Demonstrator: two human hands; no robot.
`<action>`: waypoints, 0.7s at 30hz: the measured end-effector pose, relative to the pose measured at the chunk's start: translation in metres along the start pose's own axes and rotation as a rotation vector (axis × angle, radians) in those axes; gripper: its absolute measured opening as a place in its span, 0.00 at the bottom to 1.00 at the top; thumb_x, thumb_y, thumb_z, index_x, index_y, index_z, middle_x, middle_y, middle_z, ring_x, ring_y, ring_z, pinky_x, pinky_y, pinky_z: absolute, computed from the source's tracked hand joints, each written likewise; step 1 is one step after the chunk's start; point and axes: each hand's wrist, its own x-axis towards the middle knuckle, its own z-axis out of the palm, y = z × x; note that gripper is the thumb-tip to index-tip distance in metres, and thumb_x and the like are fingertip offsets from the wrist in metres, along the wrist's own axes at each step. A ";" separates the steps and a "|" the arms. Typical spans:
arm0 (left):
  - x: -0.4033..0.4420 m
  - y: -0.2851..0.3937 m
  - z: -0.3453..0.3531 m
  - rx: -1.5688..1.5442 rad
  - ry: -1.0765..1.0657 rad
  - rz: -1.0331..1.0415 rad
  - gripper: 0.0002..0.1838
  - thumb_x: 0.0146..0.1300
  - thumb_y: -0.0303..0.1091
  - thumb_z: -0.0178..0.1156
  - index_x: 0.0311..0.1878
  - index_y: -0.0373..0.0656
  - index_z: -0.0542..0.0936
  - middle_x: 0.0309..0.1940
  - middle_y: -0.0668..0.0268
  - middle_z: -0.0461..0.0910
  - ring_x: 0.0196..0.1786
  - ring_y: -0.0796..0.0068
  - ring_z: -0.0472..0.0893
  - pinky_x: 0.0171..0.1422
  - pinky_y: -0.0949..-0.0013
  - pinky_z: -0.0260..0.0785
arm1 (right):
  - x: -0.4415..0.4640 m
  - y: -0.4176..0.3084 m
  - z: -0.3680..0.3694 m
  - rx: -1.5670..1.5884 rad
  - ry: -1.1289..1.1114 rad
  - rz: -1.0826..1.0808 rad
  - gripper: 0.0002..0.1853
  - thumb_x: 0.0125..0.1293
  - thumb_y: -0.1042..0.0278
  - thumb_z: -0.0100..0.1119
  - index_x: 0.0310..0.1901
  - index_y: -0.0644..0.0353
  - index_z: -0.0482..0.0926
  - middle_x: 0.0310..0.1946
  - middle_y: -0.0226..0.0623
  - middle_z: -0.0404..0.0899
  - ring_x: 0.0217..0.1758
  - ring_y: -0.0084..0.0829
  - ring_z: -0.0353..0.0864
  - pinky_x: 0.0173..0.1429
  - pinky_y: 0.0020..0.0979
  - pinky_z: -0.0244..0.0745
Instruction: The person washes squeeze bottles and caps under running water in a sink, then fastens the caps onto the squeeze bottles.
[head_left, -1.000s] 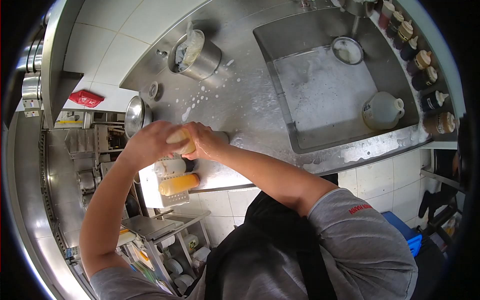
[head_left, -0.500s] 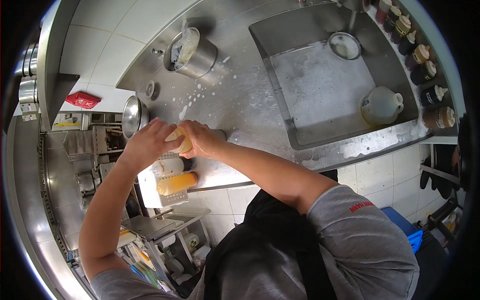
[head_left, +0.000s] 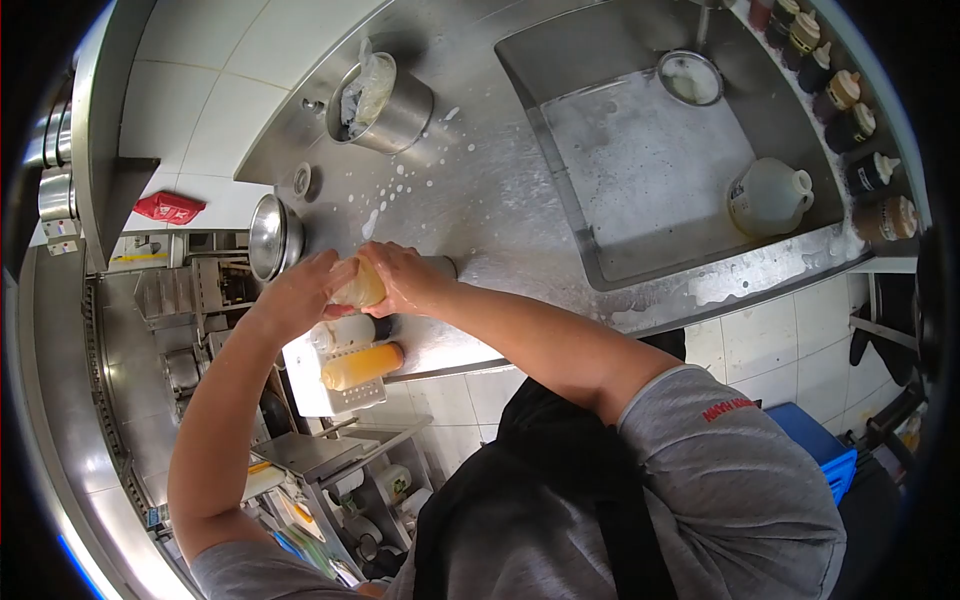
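My left hand (head_left: pixel 300 292) and my right hand (head_left: pixel 403 280) are both closed around a pale yellow squeeze bottle (head_left: pixel 364 287), held over the counter's near-left edge. Fingers cover much of the bottle, including its ends. Just below my hands is a white perforated basket (head_left: pixel 312 378). In it lie an orange-yellow squeeze bottle (head_left: pixel 360 367) and a whitish bottle (head_left: pixel 345 334). A grey metal container (head_left: pixel 441 267) shows partly behind my right wrist.
Nested steel bowls (head_left: pixel 274 238) stand left of my hands, and a steel pot (head_left: pixel 398 115) holding a plastic bag is farther back. A sink (head_left: pixel 590 245) at the right holds a plastic jug (head_left: pixel 768 198) and a strainer (head_left: pixel 690 78). Sauce bottles (head_left: pixel 850 128) line its far-right edge.
My hands stay around the bottle and shift very slightly, with more of its pale side showing between them. The whole view has turned a little.
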 end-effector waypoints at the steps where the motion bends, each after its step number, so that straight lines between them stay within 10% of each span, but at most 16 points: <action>1: 0.000 0.002 -0.003 0.030 -0.048 -0.006 0.30 0.55 0.42 0.67 0.58 0.50 0.64 0.47 0.55 0.71 0.47 0.54 0.77 0.49 0.57 0.72 | -0.001 -0.001 0.000 -0.012 0.013 -0.016 0.42 0.39 0.55 0.78 0.54 0.57 0.63 0.48 0.42 0.74 0.54 0.46 0.76 0.54 0.48 0.72; 7: -0.005 0.003 0.008 0.036 0.012 -0.063 0.36 0.45 0.38 0.73 0.58 0.43 0.68 0.46 0.56 0.74 0.44 0.52 0.77 0.49 0.57 0.73 | 0.004 0.012 0.005 0.321 -0.156 -0.015 0.43 0.39 0.57 0.78 0.56 0.56 0.62 0.50 0.44 0.74 0.55 0.49 0.74 0.57 0.52 0.66; 11: -0.019 0.033 0.003 -0.222 0.105 -0.225 0.32 0.42 0.34 0.74 0.52 0.44 0.70 0.34 0.54 0.79 0.36 0.53 0.81 0.40 0.57 0.72 | -0.036 -0.018 -0.057 -0.056 -0.246 0.148 0.57 0.42 0.52 0.79 0.71 0.53 0.51 0.69 0.46 0.57 0.73 0.47 0.55 0.70 0.56 0.52; 15: -0.045 0.045 0.018 -0.295 0.140 -0.366 0.31 0.40 0.33 0.74 0.49 0.42 0.69 0.28 0.53 0.79 0.33 0.54 0.81 0.36 0.57 0.72 | -0.115 0.006 -0.217 -0.201 0.323 0.030 0.44 0.47 0.53 0.75 0.65 0.53 0.63 0.65 0.45 0.62 0.71 0.46 0.57 0.72 0.47 0.50; 19: -0.061 0.062 0.036 -0.360 0.111 -0.473 0.30 0.39 0.31 0.73 0.47 0.42 0.71 0.31 0.53 0.80 0.37 0.48 0.81 0.39 0.55 0.73 | -0.229 0.004 -0.435 -1.181 1.242 -0.005 0.40 0.48 0.68 0.74 0.60 0.64 0.61 0.55 0.42 0.61 0.56 0.38 0.64 0.61 0.37 0.59; 21: -0.065 0.066 0.044 -0.443 0.136 -0.512 0.30 0.38 0.30 0.72 0.48 0.43 0.71 0.36 0.52 0.80 0.41 0.47 0.80 0.42 0.54 0.73 | -0.273 -0.012 -0.514 -1.492 1.515 0.185 0.47 0.44 0.54 0.79 0.60 0.67 0.61 0.53 0.47 0.65 0.56 0.46 0.65 0.61 0.41 0.60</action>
